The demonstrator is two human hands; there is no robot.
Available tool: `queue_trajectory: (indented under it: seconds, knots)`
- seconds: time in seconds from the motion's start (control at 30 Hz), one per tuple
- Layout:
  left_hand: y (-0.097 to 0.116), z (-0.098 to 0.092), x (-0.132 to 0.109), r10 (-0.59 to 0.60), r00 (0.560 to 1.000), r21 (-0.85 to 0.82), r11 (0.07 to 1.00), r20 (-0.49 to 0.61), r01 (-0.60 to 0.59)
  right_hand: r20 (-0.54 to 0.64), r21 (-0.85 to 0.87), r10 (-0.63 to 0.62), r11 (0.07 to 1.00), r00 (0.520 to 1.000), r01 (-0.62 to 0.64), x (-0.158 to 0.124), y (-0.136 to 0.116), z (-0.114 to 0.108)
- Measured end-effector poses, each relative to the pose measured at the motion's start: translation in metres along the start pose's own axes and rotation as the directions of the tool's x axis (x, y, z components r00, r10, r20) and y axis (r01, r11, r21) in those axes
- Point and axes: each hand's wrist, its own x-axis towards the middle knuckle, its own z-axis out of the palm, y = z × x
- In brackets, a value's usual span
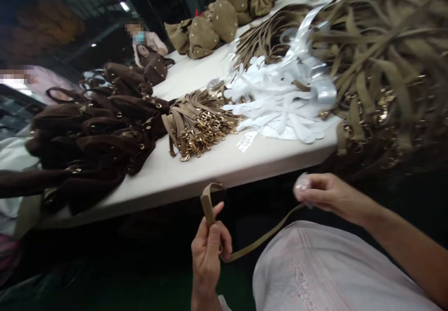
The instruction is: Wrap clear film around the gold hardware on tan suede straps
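Dark brown bags (94, 133): we see them heaped over the left end of the surface (217, 161), reaching its near-left corner.
Co-worker (147, 40): a person in a pale top sits at the far-left edge, with one more brown bag just in front of them.
Buckled straps (199, 126): a tan bundle with gold buckles lies mid-surface, touching the brown bags on its left.
Left hand (208, 250): ours, below the near edge and off the surface. It is clenched around the tan strap (261, 240), and the thumb presses the strap's folded end, which sticks up above the fist.
Tan strap: it hangs in the air in front of the near edge and runs slack from the left hand up to the right one, above our pale lap.
Tan bags (210, 26): studded ones are piled along the far edge.
White cut-outs (280, 101): a loose pile of flat white shapes, just right of the buckled straps and near the near-right corner.
Right hand (322, 192): ours, below the near-right corner, fingers pinched on the strap's other end. The fingertips are blurred.
Strap heap (385, 68): a big tangle of tan straps covers the right end and spills over its edge.
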Motion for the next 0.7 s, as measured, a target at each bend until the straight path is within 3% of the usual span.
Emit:
queue_trajectory:
  seconds: [0.07, 0.13, 0.2, 0.27, 0.37, 0.43, 0.5, 0.63, 0.7]
  knots:
    - [-0.002, 0.021, 0.002, -0.018, 0.973, 0.019, 1.000, 0.232, 0.013, 0.118, 0.265, 0.065, 0.960, 0.991, -0.094, 0.012, 0.009, 0.021]
    - [-0.008, 0.038, 0.002, -0.041, 0.912, 0.064, 0.998, 0.408, 0.017, 0.231, 0.514, 0.043, 0.843, 0.972, -0.160, 0.026, 0.016, 0.034]
    - [-0.018, 0.049, 0.001, -0.092, 0.851, 0.107, 0.993, 0.517, 0.043, 0.282, 0.659, -0.008, 0.728, 0.959, -0.188, 0.036, 0.017, 0.035]
    - [-0.033, 0.051, -0.003, -0.183, 0.795, 0.142, 0.982, 0.579, 0.122, 0.234, 0.721, -0.064, 0.681, 0.970, -0.129, 0.040, 0.013, 0.027]
    - [-0.059, 0.039, -0.007, -0.360, 0.743, 0.217, 0.933, 0.565, 0.287, 0.080, 0.622, -0.147, 0.780, 0.986, 0.066, 0.040, 0.004, 0.014]
    - [-0.071, 0.028, -0.006, -0.413, 0.752, 0.241, 0.911, 0.514, 0.335, 0.059, 0.429, -0.175, 0.893, 0.983, 0.134, 0.039, 0.003, 0.013]
    - [-0.075, 0.023, -0.002, -0.402, 0.777, 0.224, 0.916, 0.485, 0.334, 0.112, 0.267, -0.185, 0.952, 0.976, 0.150, 0.037, 0.009, 0.023]
    - [-0.058, 0.040, 0.010, -0.369, 0.762, 0.155, 0.927, 0.533, 0.341, 0.255, 0.151, -0.134, 0.984, 0.958, 0.098, 0.032, 0.035, 0.055]
    - [-0.049, 0.056, 0.015, -0.340, 0.801, 0.120, 0.938, 0.493, 0.325, 0.274, 0.154, -0.079, 0.987, 0.958, 0.038, 0.030, 0.044, 0.065]
